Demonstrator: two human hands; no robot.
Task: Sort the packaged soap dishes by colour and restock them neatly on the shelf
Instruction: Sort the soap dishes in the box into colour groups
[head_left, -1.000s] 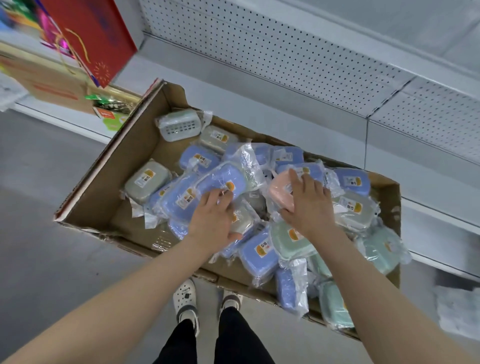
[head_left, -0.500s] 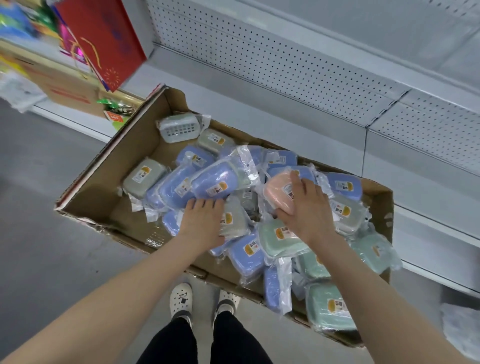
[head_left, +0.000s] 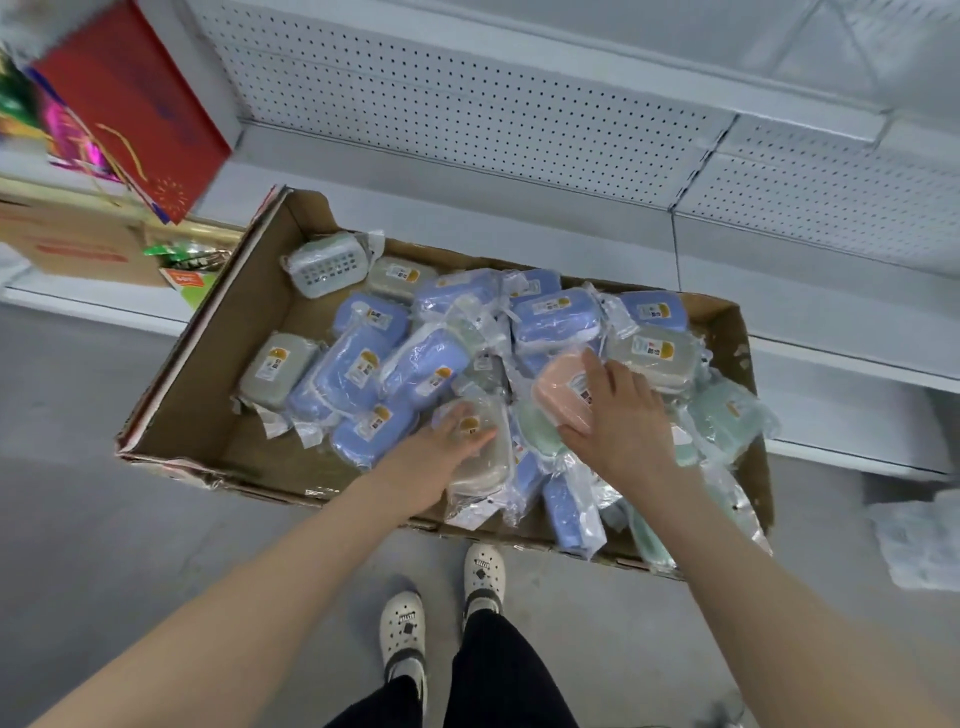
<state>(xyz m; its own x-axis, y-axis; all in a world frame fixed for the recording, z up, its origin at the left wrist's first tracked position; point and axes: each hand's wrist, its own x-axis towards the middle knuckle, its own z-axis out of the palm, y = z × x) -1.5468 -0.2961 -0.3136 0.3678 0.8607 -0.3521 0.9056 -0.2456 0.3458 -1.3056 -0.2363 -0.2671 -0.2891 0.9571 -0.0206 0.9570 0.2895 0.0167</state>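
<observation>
One pink soap dish (head_left: 561, 395) is gripped by the right hand (head_left: 623, 415), thumb at its near edge and fingers curled over the top, on top of the pile in the cardboard box (head_left: 208, 374). The left hand (head_left: 431, 457) is laid flat, fingers straight, on a beige soap dish (head_left: 483, 467) near the box's front. Counted in the box: about ten blue soap dishes (head_left: 358, 374), four beige in all, at least three green soap dishes (head_left: 727, 415), one white slotted dish (head_left: 324, 265). The box is set beside the grey shelf (head_left: 467, 228).

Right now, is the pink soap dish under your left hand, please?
No, the right hand grips the pink soap dish; the left hand touches a beige dish.
</observation>
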